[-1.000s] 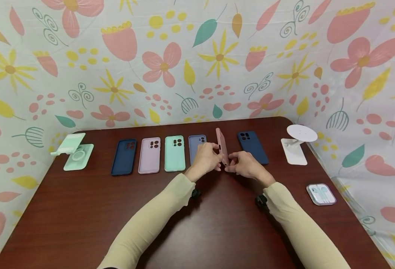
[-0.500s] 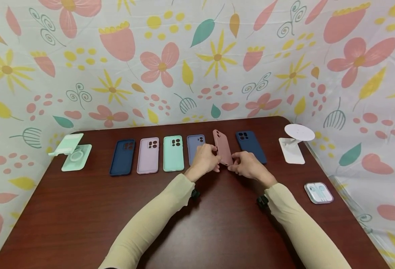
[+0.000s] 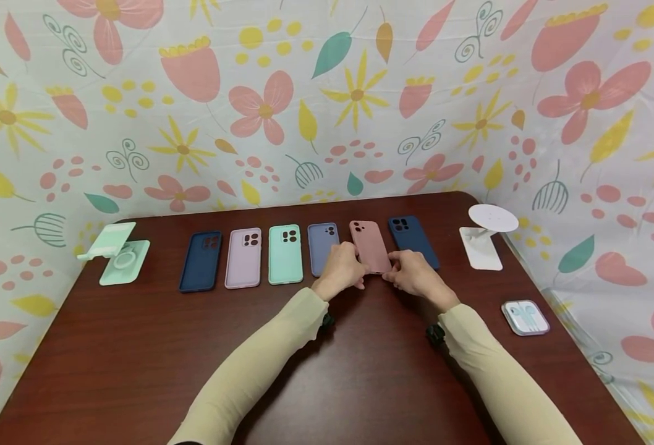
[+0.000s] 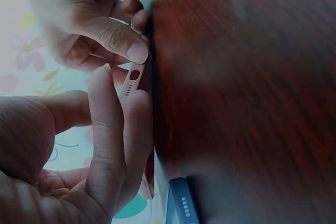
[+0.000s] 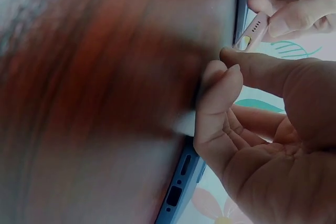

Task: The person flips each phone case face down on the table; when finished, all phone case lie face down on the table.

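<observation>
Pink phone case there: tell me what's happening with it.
A person holds the pink phone case at its near end with both hands, left hand and right hand pinching the bottom corners. It lies nearly flat on the brown table, in a row of cases between a periwinkle case and a navy case.

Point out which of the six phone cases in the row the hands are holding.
The dusty pink case, fifth from the left, between the periwinkle case and a navy case. The left hand and right hand pinch its near end; the other five lie untouched.
</observation>
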